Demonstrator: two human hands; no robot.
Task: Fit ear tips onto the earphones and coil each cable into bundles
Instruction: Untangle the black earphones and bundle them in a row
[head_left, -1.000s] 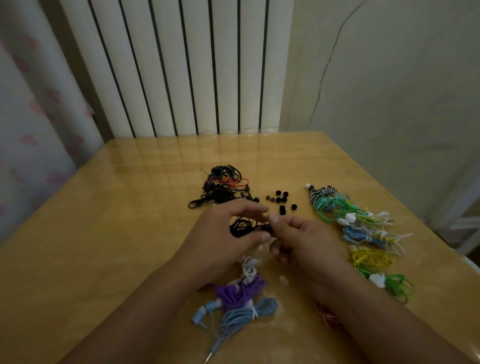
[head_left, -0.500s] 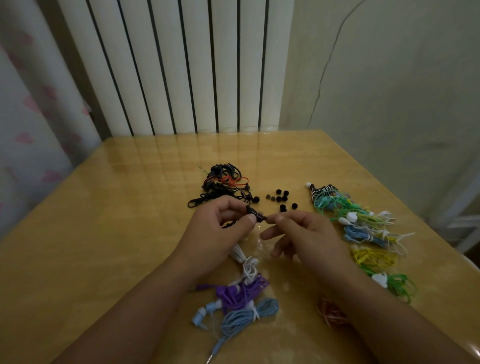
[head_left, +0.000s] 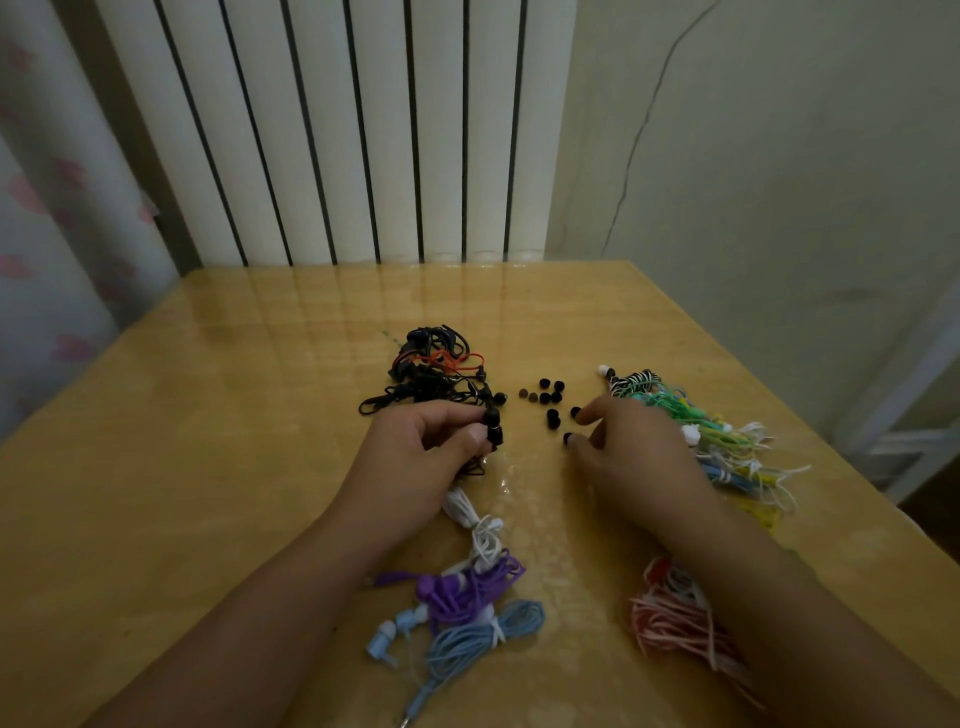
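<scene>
My left hand (head_left: 415, 462) pinches a black earphone (head_left: 491, 425) between thumb and forefinger, and its black cable trails under the palm. My right hand (head_left: 628, 457) reaches over the loose black ear tips (head_left: 548, 397) on the table. The forefinger touches one tip (head_left: 574, 412) and the thumb touches another (head_left: 567, 438), with neither pinched between them. A tangle of black and orange earphones (head_left: 434, 376) lies just beyond my left hand.
Coiled bundles lie on the wooden table (head_left: 182, 467): white (head_left: 475, 525), purple (head_left: 467, 587) and light blue (head_left: 478, 639) near my left forearm, pink (head_left: 670, 618) under my right forearm, green, blue and yellow ones (head_left: 727, 447) at the right. A radiator (head_left: 337, 130) stands behind.
My hands have parted. The right hand moved right and forward from the earphone to the loose ear tips. My left hand keeps hold of the black earphone.
</scene>
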